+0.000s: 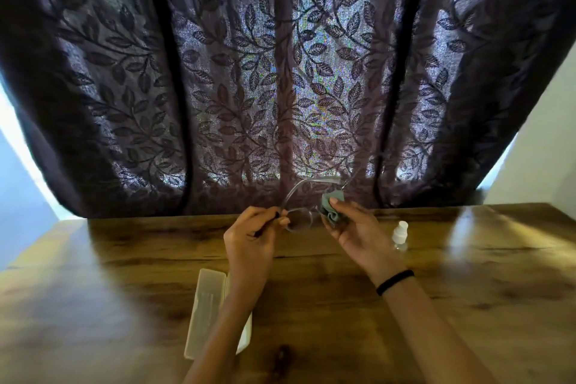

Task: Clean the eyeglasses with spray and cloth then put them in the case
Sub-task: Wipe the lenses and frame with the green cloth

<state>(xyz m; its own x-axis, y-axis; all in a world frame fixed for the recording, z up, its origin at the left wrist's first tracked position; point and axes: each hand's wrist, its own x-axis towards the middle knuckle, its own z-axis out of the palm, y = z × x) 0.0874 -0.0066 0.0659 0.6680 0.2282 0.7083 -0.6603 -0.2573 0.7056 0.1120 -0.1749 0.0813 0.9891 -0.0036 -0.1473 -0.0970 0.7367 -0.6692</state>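
Clear-framed eyeglasses point(300, 212) are held up above the wooden table point(124, 274), near its far edge. My left hand point(252, 235) pinches the frame at its left side by the hinge. My right hand point(355, 231) holds a small grey-green cloth point(332, 207) pressed against the right lens, thumb on top. A small clear spray bottle point(400, 235) with a white cap stands on the table just right of my right hand. An open white glasses case point(207, 312) lies on the table under my left forearm, which hides part of it.
A dark purple leaf-patterned curtain point(280, 87) hangs right behind the table's far edge. A white wall point(542, 150) shows at the right. A black band sits on my right wrist point(395, 281).
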